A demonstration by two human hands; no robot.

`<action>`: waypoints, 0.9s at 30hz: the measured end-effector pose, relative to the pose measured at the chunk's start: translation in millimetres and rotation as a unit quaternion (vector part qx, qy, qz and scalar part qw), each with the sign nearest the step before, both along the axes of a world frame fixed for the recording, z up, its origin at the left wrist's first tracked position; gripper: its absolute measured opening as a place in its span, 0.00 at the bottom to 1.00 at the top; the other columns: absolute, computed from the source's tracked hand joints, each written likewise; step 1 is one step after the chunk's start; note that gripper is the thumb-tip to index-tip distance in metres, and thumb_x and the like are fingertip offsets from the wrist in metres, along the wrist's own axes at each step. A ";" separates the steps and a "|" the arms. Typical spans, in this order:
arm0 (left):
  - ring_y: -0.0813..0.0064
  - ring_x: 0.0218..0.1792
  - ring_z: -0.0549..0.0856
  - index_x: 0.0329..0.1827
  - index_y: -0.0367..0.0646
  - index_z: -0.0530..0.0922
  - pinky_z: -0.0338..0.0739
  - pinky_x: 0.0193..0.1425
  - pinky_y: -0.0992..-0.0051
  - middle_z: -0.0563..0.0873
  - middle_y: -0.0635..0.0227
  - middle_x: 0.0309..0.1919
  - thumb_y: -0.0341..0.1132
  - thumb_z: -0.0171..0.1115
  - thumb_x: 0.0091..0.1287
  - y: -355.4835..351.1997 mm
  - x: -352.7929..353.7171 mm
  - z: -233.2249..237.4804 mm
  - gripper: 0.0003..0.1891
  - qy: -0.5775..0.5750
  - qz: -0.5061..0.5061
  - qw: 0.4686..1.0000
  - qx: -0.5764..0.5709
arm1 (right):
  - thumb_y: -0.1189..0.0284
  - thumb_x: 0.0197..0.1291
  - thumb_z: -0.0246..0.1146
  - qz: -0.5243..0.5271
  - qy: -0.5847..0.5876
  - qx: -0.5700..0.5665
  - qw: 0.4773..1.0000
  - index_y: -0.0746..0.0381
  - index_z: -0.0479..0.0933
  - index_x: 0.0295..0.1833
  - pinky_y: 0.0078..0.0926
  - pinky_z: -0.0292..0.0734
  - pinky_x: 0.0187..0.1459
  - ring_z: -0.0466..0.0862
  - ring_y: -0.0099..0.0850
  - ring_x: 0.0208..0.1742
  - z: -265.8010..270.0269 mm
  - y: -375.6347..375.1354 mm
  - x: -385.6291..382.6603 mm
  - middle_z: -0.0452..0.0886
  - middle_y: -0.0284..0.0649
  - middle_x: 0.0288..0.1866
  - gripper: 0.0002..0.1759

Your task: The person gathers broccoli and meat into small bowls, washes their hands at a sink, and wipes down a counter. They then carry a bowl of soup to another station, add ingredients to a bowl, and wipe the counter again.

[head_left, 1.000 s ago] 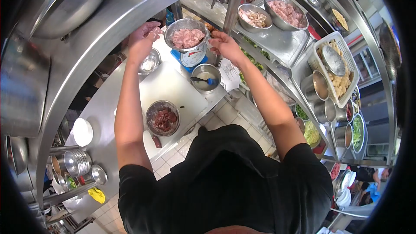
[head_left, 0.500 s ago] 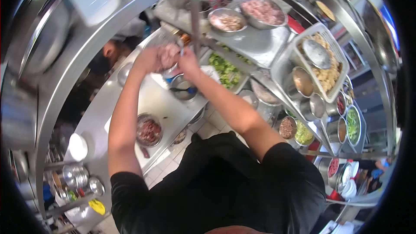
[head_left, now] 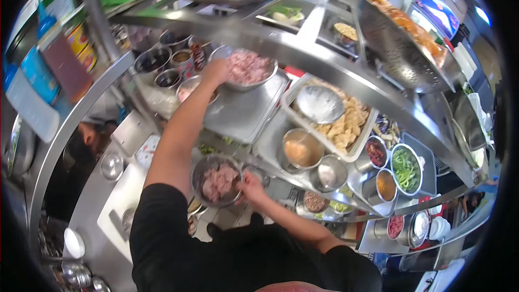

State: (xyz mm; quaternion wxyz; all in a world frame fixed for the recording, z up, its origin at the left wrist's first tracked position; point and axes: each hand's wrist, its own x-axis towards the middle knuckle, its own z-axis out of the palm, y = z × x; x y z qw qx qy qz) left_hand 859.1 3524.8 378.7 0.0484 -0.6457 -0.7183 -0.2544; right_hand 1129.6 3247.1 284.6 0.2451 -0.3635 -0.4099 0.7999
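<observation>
Overhead, left hand (head_left: 217,70) touched large meat bowl (head_left: 258,84), grip unclear, right hand (head_left: 252,187) clasped small meat bowl (head_left: 196,183) at six o'clock, two bowls.

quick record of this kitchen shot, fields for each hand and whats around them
setting: steel counter under curved shelves, seen from above
left hand: left hand stretched out to the rim of the large meat bowl; grip unclear
right hand: right hand fingers hold the small meat bowl at its rim, close to the body
nearby: white basket of fried pieces; sauce pot; tub of chopped greens
other person: a person at the left, below the shelf
</observation>
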 end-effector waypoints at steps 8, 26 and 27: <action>0.55 0.39 0.84 0.38 0.40 0.82 0.77 0.45 0.60 0.85 0.54 0.33 0.34 0.58 0.61 90.8 -8.4 -7.0 0.09 0.040 0.091 0.991 -0.092 | 0.81 0.55 0.56 0.096 -0.017 0.037 0.995 0.59 0.71 0.46 0.21 0.78 0.29 0.81 0.21 0.34 -27.5 5.5 67.7 0.80 0.33 0.41 0.13; 0.69 0.34 0.81 0.36 0.39 0.77 0.76 0.40 0.70 0.81 0.63 0.32 0.31 0.62 0.59 -332.5 85.9 32.5 0.06 -0.210 -0.076 0.974 0.034 | 0.77 0.57 0.60 0.102 0.019 0.020 0.994 0.59 0.70 0.43 0.25 0.80 0.15 0.83 0.26 0.26 -8.4 -7.9 18.7 0.80 0.35 0.34 0.09; 0.62 0.39 0.81 0.36 0.40 0.78 0.76 0.46 0.66 0.80 0.59 0.35 0.30 0.64 0.54 -358.1 86.6 -11.0 0.08 -0.255 -0.134 0.954 -0.080 | 0.77 0.57 0.60 0.102 0.022 0.027 0.994 0.59 0.69 0.42 0.25 0.80 0.15 0.83 0.25 0.26 -5.0 -17.9 15.7 0.80 0.36 0.34 0.09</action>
